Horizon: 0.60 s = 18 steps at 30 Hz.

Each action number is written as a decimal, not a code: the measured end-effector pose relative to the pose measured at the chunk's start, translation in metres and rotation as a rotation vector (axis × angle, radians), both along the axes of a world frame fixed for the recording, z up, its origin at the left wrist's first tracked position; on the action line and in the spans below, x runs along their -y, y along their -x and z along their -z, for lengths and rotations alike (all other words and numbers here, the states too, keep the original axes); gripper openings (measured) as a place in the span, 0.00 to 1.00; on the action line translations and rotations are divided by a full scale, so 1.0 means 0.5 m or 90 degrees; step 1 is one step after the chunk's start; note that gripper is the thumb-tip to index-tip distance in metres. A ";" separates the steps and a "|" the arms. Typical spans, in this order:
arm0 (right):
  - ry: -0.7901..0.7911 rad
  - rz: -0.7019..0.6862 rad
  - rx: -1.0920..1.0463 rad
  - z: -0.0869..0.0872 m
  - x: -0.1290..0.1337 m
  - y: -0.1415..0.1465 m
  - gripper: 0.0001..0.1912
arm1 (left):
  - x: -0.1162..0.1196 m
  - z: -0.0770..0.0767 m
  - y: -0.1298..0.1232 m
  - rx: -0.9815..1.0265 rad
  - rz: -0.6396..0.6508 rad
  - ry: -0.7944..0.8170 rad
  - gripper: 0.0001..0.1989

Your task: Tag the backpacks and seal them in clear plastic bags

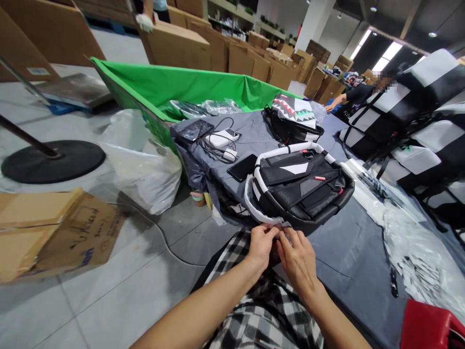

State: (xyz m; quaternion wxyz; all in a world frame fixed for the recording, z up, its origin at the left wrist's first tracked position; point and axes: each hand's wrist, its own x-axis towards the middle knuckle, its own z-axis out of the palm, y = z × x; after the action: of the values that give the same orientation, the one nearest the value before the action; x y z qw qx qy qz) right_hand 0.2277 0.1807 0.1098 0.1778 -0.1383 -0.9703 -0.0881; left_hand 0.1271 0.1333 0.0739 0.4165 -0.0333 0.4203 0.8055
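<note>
A black and white backpack (305, 182) lies on the grey-covered table with its straps and back panel facing up. A pale edge strip curves along its left side down to my hands. My left hand (260, 245) is closed in a pinch on the near edge of the backpack. Beside it, my right hand (298, 254) has its fingers bent over the same edge, thumb hidden. The exact piece between my fingertips is too small to make out. A black phone (242, 167) lies just left of the backpack.
Behind is a second backpack with a zigzag pattern (294, 116), near a white power bank (220, 138) with cables. Stacked backpacks (385, 116) and plastic bags (417, 257) are on the right. A green bin (203, 85), cardboard box (72, 232) and another person (359, 94) are around.
</note>
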 end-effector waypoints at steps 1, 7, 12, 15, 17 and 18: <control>0.040 -0.016 -0.031 -0.002 -0.001 -0.004 0.12 | -0.004 0.003 0.000 -0.010 -0.010 0.008 0.12; 0.135 0.090 -0.314 0.019 -0.009 0.005 0.10 | -0.018 0.018 -0.006 -0.082 -0.064 0.074 0.12; 0.021 0.177 -0.313 0.047 -0.012 0.051 0.11 | -0.014 0.019 -0.009 -0.129 -0.085 0.113 0.11; -0.050 0.191 -0.293 0.048 -0.013 0.061 0.15 | -0.002 0.012 -0.011 -0.146 -0.083 0.118 0.11; -0.085 0.181 -0.268 0.046 -0.013 0.059 0.16 | 0.007 0.007 -0.013 -0.152 -0.077 0.119 0.11; -0.098 0.171 -0.252 0.045 -0.013 0.057 0.17 | 0.012 0.004 -0.014 -0.155 -0.071 0.119 0.11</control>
State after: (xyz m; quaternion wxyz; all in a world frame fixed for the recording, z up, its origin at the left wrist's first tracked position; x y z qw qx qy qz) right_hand 0.1992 0.1872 0.0874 0.3611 -0.2666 -0.8799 -0.1559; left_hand 0.1344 0.1275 0.0718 0.3120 0.0024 0.5383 0.7829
